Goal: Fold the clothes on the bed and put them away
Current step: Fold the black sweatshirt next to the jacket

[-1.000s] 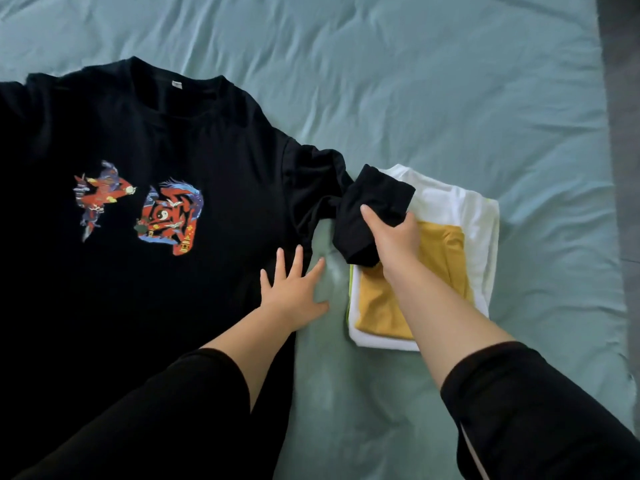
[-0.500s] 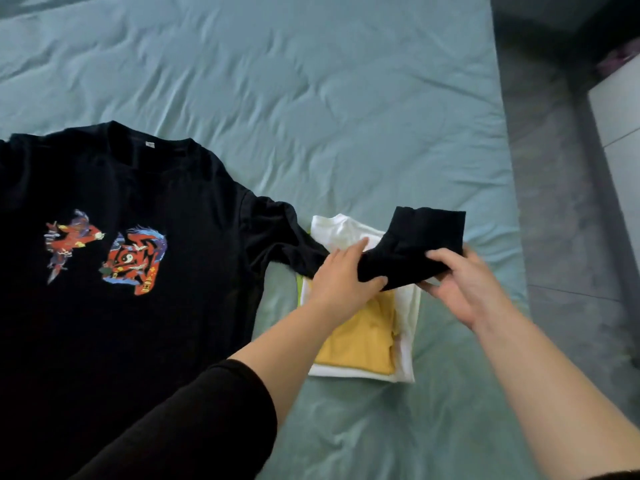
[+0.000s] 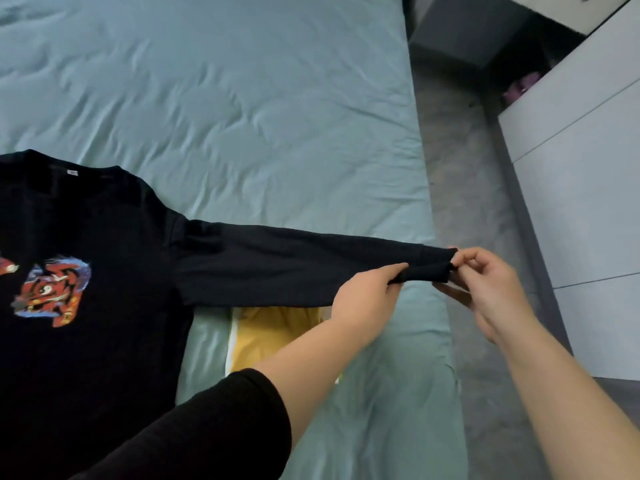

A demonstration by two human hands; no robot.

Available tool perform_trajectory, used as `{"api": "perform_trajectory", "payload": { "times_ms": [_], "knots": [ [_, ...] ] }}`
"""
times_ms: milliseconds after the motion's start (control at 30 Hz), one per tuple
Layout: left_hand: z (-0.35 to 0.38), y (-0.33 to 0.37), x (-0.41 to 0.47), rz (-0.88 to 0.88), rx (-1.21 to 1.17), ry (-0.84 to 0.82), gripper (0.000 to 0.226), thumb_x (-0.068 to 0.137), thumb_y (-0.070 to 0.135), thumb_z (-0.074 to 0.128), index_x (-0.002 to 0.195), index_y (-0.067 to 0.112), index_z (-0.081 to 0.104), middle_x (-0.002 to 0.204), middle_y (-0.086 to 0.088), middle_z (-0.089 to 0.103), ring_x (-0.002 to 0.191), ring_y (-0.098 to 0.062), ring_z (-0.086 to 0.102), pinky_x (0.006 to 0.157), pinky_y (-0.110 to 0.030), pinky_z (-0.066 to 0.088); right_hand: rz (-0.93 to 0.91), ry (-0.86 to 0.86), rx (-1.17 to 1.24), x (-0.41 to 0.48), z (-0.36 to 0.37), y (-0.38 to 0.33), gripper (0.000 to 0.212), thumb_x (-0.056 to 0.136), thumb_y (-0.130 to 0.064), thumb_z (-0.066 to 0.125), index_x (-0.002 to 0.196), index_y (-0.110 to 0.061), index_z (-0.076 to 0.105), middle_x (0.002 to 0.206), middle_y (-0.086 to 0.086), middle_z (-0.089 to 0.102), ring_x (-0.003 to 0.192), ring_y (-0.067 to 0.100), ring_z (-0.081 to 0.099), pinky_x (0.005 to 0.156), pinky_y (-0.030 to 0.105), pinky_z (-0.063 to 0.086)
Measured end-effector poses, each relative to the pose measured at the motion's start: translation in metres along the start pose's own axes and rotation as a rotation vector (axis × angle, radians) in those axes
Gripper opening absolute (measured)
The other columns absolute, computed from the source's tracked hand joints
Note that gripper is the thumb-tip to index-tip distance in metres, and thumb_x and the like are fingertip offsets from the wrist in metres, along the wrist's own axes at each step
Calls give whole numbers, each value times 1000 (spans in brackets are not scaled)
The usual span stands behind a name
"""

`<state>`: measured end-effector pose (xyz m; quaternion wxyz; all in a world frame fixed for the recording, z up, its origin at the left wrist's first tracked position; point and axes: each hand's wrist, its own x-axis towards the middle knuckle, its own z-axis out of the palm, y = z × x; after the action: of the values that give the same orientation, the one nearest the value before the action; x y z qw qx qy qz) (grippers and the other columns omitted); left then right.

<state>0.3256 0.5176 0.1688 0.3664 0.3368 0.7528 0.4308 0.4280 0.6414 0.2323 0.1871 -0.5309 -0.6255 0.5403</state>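
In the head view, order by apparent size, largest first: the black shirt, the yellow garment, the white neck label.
Largest: black shirt
Then: yellow garment, partly covered
Smallest: white neck label

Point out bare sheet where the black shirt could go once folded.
Widest: sheet beyond the stretched sleeve, out to the bed's right edge. Smaller: near strip between left forearm and that edge. Crowded: under the sleeve, where the yellow folded stack sits beside the black shirt. Left hand and right hand pinch the cuff.

A single head-worn wide-angle view looks steeply down, close over the bed point(image 3: 242, 98) and floor point(image 3: 467, 202).
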Motion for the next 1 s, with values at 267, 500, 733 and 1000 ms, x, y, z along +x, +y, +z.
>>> {"api": "perform_trajectory", "payload": {
  "times_ms": [267,500,733,1000],
  "knots": [
    [49,1,-18,-53,16,-8,51,103,20,34,148,42,27,154,13,34,144,-12,24,120,-42,9,246,-12,431,-15,12,24,39,92,-23,59,129,-10,52,116,9,64,104,21,64,96,45,50],
    [55,11,-7,45,6,47,67,100,17,41,154,30,5,162,8,6,147,-13,17,118,-34,22,142,63,400,-4,19,11,23,94,1,51,101,-13,68,93,2,76,90,14,71,71,23,57],
    [41,18,21,-98,-43,-22,66,95,14,40,154,30,14,159,7,24,136,-19,41,101,-37,42,175,-2,542,1,32,14,28,98,-8,50,123,-6,60,116,12,69,108,21,66,93,29,51],
    [3,-7,14,-181,-353,59,50,98,28,41,143,46,34,137,16,53,110,-14,59,88,-27,46,702,-307,618,-55,100,95,72,92,-70,28,125,-12,55,120,14,67,106,27,66,85,39,50]
  ]
}}
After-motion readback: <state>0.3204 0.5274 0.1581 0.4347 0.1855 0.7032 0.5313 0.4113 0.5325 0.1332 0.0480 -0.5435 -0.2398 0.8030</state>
